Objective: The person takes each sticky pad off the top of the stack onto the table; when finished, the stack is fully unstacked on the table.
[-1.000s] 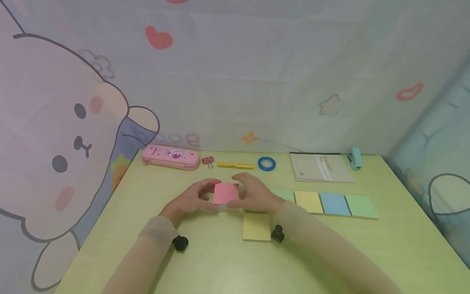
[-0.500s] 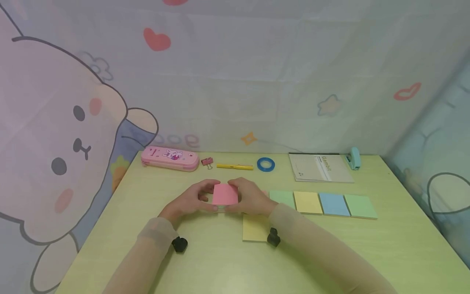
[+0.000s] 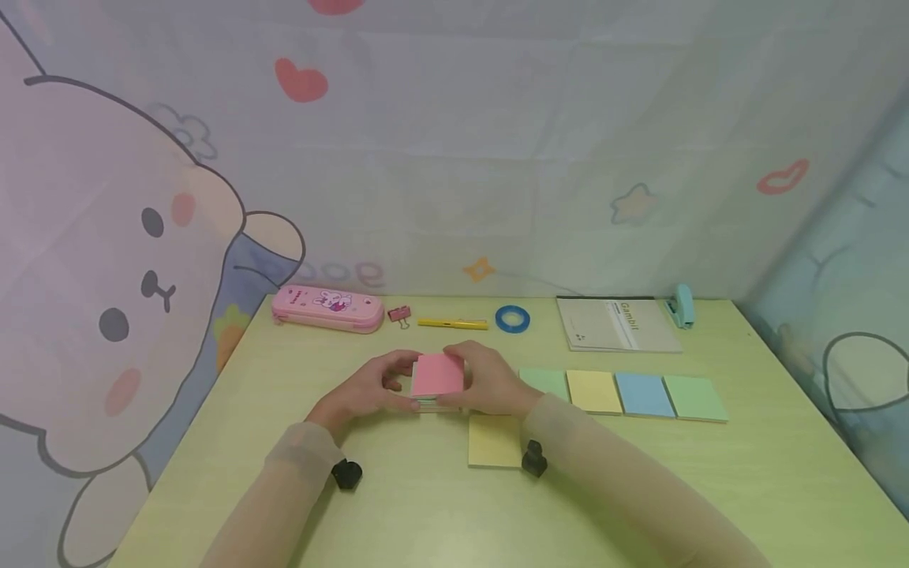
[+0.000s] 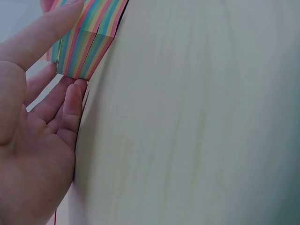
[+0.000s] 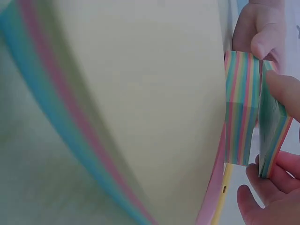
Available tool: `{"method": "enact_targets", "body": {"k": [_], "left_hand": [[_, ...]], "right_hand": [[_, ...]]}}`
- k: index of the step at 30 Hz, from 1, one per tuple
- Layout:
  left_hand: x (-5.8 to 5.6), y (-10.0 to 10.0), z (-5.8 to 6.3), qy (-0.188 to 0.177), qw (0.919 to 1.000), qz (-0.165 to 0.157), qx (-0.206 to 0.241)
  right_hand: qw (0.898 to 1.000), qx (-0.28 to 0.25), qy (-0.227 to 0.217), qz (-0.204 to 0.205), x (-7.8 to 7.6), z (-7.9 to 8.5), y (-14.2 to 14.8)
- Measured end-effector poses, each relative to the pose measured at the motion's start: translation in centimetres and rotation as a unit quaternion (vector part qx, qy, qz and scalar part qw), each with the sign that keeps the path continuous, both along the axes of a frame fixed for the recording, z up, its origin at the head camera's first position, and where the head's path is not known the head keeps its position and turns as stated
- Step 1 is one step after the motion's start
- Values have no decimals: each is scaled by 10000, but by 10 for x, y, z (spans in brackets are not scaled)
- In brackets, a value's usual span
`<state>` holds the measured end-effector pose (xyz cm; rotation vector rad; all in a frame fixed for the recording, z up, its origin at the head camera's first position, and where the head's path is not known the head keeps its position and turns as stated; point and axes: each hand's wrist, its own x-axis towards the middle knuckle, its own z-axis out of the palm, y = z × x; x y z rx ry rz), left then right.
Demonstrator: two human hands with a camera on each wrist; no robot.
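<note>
A stack of sticky note pads [image 3: 435, 408] with rainbow-striped edges stands near the table's middle. My left hand [image 3: 369, 385] holds it from the left; in the left wrist view the thumb lies along the striped stack [image 4: 86, 42] and the fingertips meet its far side. My right hand [image 3: 486, 383] pinches a pink-topped sticky note pad [image 3: 439, 374] between thumb and fingers, just over the stack. In the right wrist view a narrow, slanting gap separates this held pad [image 5: 274, 126] from the stack [image 5: 241, 108].
A yellow pad [image 3: 493, 442] lies by my right wrist. Green [image 3: 545, 382], yellow [image 3: 593, 392], blue [image 3: 644, 394] and green pads extend rightward. Behind are a pencil case [image 3: 328, 309], binder clip [image 3: 399, 315], yellow pen [image 3: 452, 323], blue tape roll [image 3: 512, 319], notebook [image 3: 618, 325] and stapler [image 3: 682, 306].
My right hand has taken firmer hold of the pink-topped pad; it tilted and then shifted slightly right over the stack. The left hand has stayed in place.
</note>
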<state>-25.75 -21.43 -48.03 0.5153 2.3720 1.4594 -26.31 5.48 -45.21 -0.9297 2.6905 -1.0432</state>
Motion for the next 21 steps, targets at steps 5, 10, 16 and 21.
{"method": "enact_targets", "body": {"k": [5,10,16,21], "left_hand": [[1,2,0,-24,10000,23,-53],[0,4,0,-95,9999,16,52],[0,4,0,-106,9999,56,19],[1,1,-1,-118,9999,83,46]], "right_hand": [[9997,-226,-56,-70,-1,1,10],[9986,-400,-186,-287,3,8,29],[9975,-634,138,-278,21,20,64],[9964,-725,414,-154,43,25,99]]}}
